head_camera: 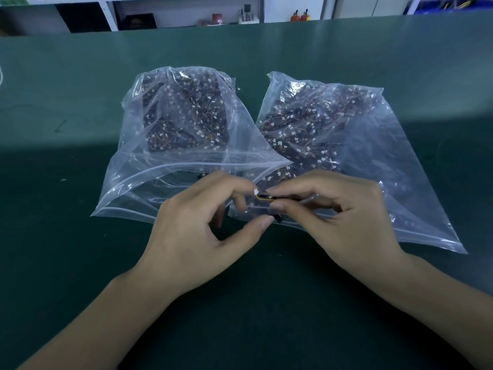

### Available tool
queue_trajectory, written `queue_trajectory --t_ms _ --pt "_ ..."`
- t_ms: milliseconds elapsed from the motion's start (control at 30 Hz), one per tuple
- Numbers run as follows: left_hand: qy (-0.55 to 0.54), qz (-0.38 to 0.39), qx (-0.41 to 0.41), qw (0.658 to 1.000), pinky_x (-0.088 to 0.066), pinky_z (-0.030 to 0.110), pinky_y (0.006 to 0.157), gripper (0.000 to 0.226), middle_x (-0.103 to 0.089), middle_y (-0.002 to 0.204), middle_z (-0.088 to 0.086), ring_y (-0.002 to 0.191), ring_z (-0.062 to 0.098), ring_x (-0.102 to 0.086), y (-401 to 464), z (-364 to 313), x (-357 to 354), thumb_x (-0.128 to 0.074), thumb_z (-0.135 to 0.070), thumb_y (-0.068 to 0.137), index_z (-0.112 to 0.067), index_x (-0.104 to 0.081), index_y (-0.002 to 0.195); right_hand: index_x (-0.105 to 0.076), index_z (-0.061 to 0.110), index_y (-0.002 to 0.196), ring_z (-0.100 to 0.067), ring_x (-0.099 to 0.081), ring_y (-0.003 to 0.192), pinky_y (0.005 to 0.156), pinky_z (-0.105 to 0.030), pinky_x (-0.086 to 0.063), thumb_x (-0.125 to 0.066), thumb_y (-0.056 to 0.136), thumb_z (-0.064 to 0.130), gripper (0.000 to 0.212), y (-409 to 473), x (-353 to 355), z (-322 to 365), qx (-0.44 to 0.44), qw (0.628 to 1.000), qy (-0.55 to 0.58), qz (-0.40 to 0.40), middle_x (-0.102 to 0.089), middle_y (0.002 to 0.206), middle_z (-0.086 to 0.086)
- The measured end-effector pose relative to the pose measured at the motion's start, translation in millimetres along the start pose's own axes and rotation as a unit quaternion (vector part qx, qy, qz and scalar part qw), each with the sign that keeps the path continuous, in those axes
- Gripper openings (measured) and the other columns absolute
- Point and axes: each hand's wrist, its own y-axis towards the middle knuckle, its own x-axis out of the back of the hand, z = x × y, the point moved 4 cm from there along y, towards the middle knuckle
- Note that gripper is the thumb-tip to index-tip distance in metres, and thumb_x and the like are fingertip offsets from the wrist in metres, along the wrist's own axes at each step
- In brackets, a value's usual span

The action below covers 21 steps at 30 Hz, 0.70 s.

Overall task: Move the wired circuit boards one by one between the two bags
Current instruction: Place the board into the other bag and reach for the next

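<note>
Two clear plastic zip bags lie side by side on the green table, the left bag (pixel 170 145) and the right bag (pixel 360 145). Both hold piles of small dark wired circuit boards with white connectors. Their open mouths face me. Between the mouths, my left hand (pixel 202 231) and my right hand (pixel 344 217) meet over one small black circuit board (pixel 268 197) with a yellow wire and a white connector. My right thumb and fingers pinch the board. My left thumb and forefinger are curled at its left end, touching it.
The green table (pixel 80 263) stretches wide around the bags. Beyond its far edge stand white shelves (pixel 186 14) with small bottles and boxes. Tiny white specks lie on the table near the left bag.
</note>
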Motion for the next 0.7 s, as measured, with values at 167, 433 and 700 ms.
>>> queue_trajectory --t_ms 167,433,700 --pt "-0.037 -0.012 -0.003 0.999 -0.043 0.026 0.057 0.009 -0.064 0.092 -0.011 0.066 0.018 -0.059 -2 0 -5 -0.074 -0.028 0.101 -0.02 -0.074 0.098 -0.076 0.019 0.105 0.001 -0.076 0.093 0.081 -0.015 -0.059 -0.081 0.088 0.01 0.02 -1 -2 0 -0.005 1.0 0.011 0.015 -0.077 0.101 0.014" --pt "-0.053 -0.049 -0.009 0.997 -0.046 0.024 0.06 0.008 -0.068 0.092 -0.01 0.07 0.018 -0.061 0 -5 1 -0.073 -0.023 0.101 -0.017 -0.076 0.095 -0.077 0.016 0.111 -0.008 -0.077 0.097 0.082 -0.024 -0.062 -0.08 0.091 0.01 0.021 -2 -3 -4 -0.023 0.999 0.036 0.018 -0.079 0.102 0.012" --pt "-0.046 -0.07 -0.009 0.996 -0.046 0.027 0.057 0.007 -0.068 0.091 -0.011 0.071 0.018 -0.061 -1 -9 5 -0.075 -0.023 0.097 -0.016 -0.075 0.095 -0.082 0.011 0.103 -0.013 -0.076 0.089 0.076 -0.025 -0.06 -0.077 0.094 0.017 0.011 -1 -2 -6 -0.023 0.999 -0.003 0.03 -0.078 0.095 0.01"
